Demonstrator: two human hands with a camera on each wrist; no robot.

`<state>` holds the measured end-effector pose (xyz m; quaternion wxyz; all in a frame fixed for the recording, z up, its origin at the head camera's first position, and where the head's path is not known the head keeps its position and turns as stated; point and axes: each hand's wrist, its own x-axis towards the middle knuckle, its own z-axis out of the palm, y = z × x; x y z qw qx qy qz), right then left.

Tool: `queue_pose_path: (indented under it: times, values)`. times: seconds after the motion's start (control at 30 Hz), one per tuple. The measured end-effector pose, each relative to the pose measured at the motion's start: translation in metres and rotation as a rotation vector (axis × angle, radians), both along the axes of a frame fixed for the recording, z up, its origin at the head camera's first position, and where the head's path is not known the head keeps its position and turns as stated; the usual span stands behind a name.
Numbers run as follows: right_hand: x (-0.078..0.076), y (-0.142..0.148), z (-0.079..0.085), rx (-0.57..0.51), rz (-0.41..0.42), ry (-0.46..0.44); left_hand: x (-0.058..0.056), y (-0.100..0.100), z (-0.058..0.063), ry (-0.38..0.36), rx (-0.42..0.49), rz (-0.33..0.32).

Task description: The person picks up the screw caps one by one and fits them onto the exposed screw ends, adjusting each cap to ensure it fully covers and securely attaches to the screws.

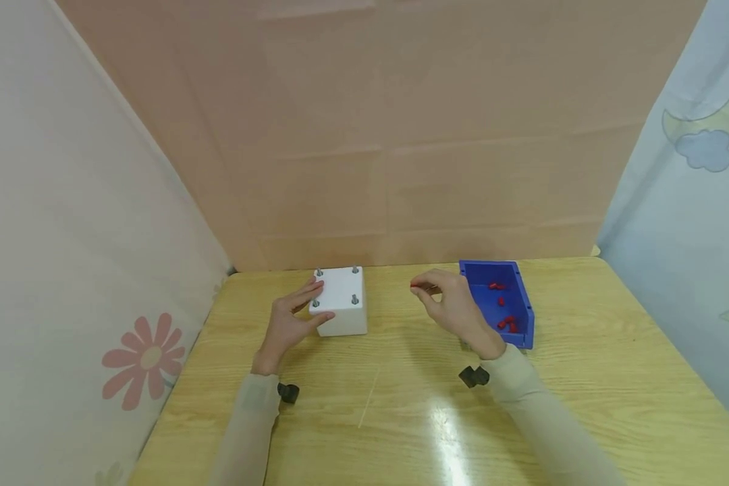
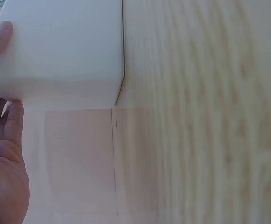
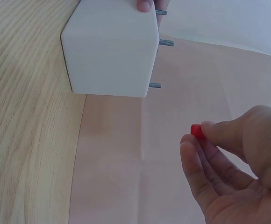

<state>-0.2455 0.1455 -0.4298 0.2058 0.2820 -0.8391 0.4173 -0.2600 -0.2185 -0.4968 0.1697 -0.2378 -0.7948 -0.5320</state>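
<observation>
My left hand [image 1: 287, 327] grips the left side of a white block [image 1: 339, 320], thumb along the near edge and fingers at the far left of its top. Threaded metal studs [image 1: 355, 299] stand up from the top near the corners, all bare. To the right of the block, my right hand [image 1: 454, 307] is raised over the table and pinches a small red cap [image 3: 197, 131] between thumb and fingertips. In the right wrist view the cap is apart from the studs.
A blue bin [image 1: 526, 297] stands on the wooden table [image 1: 401, 391] just right of my right hand, with several red caps [image 1: 501, 301] inside. A brown paper-like backdrop [image 1: 364, 189] rises behind the table, and patterned cloth hangs at both sides.
</observation>
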Motion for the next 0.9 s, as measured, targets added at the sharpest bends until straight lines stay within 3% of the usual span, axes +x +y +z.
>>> queue_pose_path:
  times: [0.47,0.9]
  values:
    - [-0.003,-0.006,0.000,0.004,-0.006,0.016,0.000,0.000,0.001,0.015,0.014,-0.011]
    - [-0.003,-0.013,0.003,0.010,-0.011,0.004,0.002,-0.002,0.002,-0.037,0.012,-0.019]
